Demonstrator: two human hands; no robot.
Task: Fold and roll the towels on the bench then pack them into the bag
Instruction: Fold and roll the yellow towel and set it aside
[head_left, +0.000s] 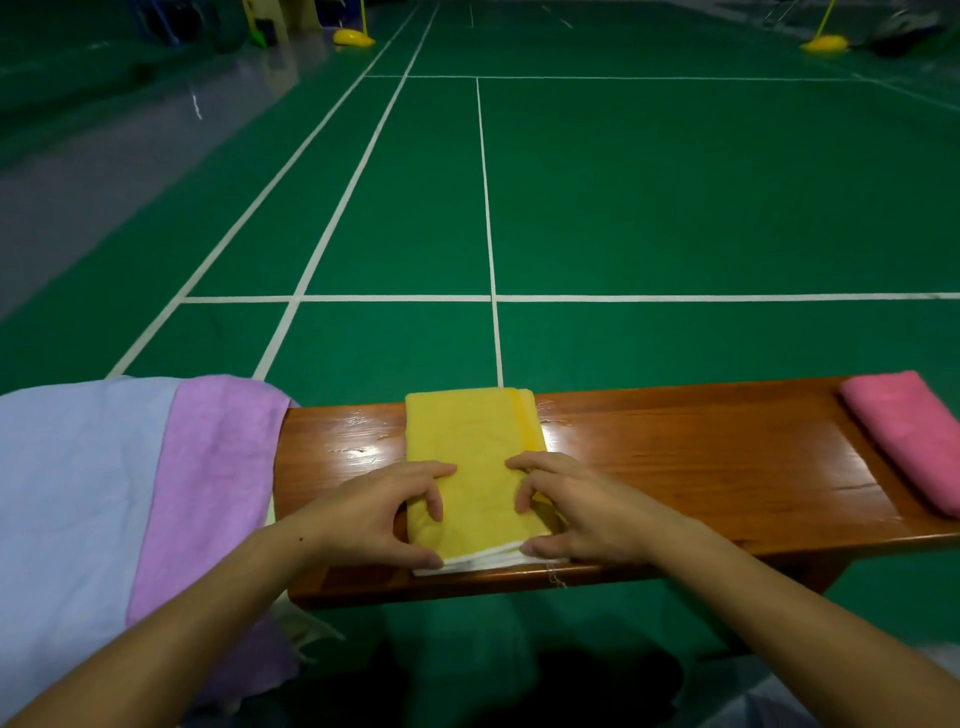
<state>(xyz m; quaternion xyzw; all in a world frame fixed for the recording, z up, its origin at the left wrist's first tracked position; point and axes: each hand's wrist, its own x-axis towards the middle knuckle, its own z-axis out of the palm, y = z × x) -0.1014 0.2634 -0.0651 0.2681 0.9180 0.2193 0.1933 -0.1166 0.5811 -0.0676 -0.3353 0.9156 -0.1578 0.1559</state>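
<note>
Surfaces under my hands

Bench (701, 462): glossy varnished wood. Yellow towel (467, 441), pink towel (904, 436): matt, soft cloth.

Green court floor (675, 197) with white lines (488, 208), glossy wooden tabletop (701, 467), yellow post bases (353, 37) far off, dim light

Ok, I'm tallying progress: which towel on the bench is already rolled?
The pink towel at the bench's right end, a tight roll. The yellow towel is folded flat; the purple towel and blue towel lie draped.
</note>
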